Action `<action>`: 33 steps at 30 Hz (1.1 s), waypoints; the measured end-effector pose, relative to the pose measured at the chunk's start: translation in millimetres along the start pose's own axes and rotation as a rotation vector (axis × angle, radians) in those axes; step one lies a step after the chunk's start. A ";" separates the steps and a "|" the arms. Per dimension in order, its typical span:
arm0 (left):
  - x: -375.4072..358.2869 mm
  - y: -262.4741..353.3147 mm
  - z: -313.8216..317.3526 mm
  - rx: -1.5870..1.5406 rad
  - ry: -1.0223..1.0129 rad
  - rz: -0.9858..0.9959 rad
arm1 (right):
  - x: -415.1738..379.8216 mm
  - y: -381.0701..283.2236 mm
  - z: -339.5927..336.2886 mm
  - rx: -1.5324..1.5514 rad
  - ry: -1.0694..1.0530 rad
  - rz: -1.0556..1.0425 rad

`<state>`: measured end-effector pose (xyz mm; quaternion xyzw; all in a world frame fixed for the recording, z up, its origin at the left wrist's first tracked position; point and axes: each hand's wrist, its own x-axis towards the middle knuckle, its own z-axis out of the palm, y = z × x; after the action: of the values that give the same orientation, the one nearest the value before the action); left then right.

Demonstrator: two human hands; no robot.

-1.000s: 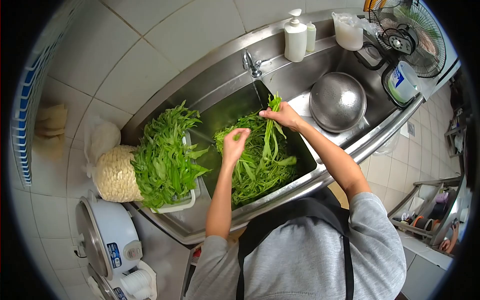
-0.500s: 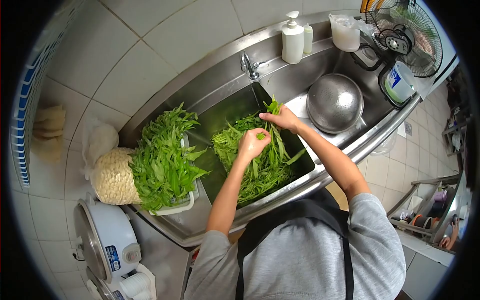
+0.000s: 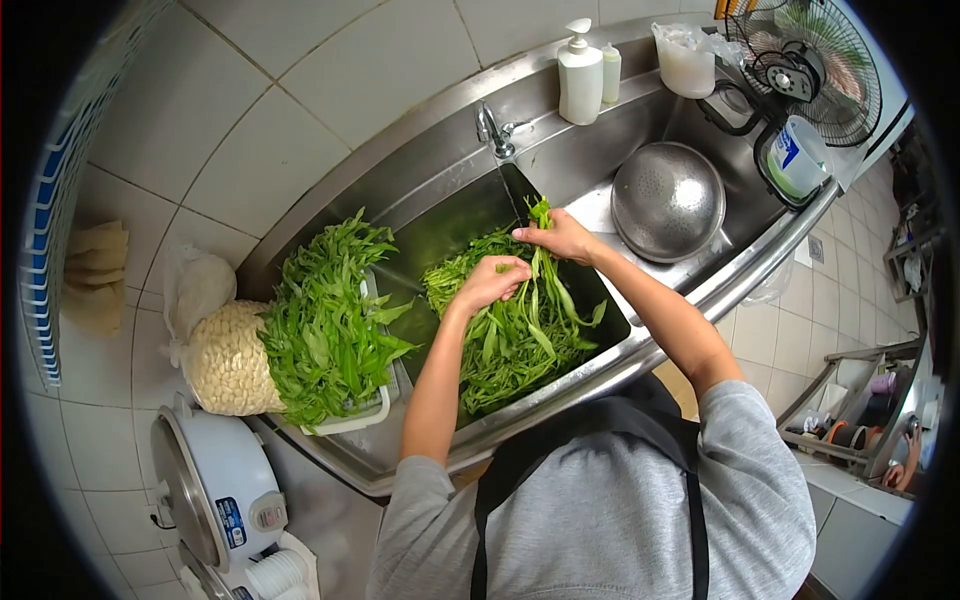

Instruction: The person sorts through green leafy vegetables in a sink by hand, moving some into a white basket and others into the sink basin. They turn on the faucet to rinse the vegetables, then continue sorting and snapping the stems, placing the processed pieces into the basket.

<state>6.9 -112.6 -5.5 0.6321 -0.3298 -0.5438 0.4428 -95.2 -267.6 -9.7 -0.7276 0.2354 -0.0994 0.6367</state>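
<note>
My right hand (image 3: 562,238) grips a small bunch of water spinach (image 3: 541,262), its stem ends sticking up past the thumb and its leaves hanging down. Close beside it, my left hand (image 3: 494,283) has its fingers pinched together at the stems of the same bunch; the fingertips are partly hidden. Below both hands, a heap of water spinach (image 3: 520,365) fills much of the left sink basin (image 3: 408,335). A thin stream runs from the faucet (image 3: 492,132) behind the hands. To the left, more leafy greens (image 3: 330,320) are piled on a white plastic tray (image 3: 352,421).
An upturned metal bowl (image 3: 668,200) sits in the right basin. A pump bottle (image 3: 581,78), a fan (image 3: 800,75) and a plastic tub (image 3: 797,160) line the back and right. Left are a bag of peeled cloves (image 3: 235,357) and a rice cooker (image 3: 215,480).
My left hand has shifted slightly left and closed in at the stems. The bunch in my right hand now hangs straighter, with its leaves swung inward.
</note>
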 end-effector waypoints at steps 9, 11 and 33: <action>-2.3 -4.7 -6.6 -0.054 0.169 0.007 | -11.0 -9.5 -16.3 0.180 -0.231 0.094; -2.6 -8.7 -9.6 -0.034 0.119 -0.007 | -10.6 -8.8 -16.6 0.171 -0.206 0.096; -1.8 -31.8 -5.3 -0.109 0.515 0.158 | 15.0 21.3 -25.6 0.047 0.334 0.144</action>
<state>9.7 -97.5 -34.0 0.6971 -0.2249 -0.3459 0.5863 -98.1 -298.8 -28.5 -0.6671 0.3871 -0.1786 0.6110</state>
